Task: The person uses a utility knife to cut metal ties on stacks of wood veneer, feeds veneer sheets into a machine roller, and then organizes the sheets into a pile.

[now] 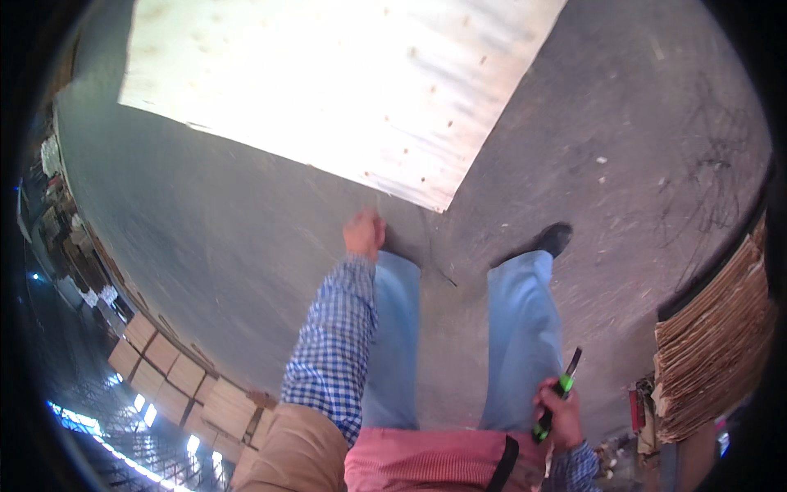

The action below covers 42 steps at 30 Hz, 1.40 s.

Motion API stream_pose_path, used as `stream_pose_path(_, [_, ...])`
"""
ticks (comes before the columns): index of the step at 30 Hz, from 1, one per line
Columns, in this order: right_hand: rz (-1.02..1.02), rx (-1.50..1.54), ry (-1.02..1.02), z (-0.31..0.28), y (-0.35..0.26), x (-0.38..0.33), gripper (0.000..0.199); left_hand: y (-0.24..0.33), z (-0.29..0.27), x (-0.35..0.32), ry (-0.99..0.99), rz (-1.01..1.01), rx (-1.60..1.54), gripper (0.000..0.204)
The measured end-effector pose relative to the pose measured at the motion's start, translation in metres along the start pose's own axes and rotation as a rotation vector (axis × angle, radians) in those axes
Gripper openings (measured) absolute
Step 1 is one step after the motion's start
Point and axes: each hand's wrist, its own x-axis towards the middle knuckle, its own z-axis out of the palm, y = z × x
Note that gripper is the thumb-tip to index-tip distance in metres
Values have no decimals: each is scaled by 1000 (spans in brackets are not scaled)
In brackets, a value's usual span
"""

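A large pale wood veneer sheet, dotted with small dark knots, lies on the floor ahead of me, one corner pointing toward my feet. Short of its near edge hangs my left hand, fingers curled in and slightly blurred, with nothing visible in them. Down by my right thigh, my right hand is wrapped around a green and black utility knife. The knife's dark tip points up and away from me.
To the right stands a stack of thin brown sheets. Stacked pale wood bundles are at the lower left. My shoe rests on the scuffed grey floor, which has small scraps and dark marks.
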Motion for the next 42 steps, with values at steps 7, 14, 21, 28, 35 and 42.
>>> stream_pose_path(7, [159, 140, 2, 40, 17, 14, 17, -17, 67, 160, 25, 199, -528, 41])
stream_pose_path(14, [120, -15, 96, 54, 28, 16, 14, -54, 12, 97, -142, 724, 1724, 36])
stream_pose_path(21, [-112, -318, 7, 76, 52, 0, 19, -75, -85, -209, -95, 1125, 1202, 27])
stream_pose_path(28, [64, -141, -617, 143, 27, -134, 32, -137, -203, -437, -811, 820, 985, 42])
stream_pose_path(35, [-433, -581, -763, 6, 16, -258, 42, 19, -136, -558, -1187, 1128, 877, 19])
stream_pose_path(42, [-1030, -523, -158, -184, -15, -332, 34, 76, 12, -648, -1065, 654, 656, 28])
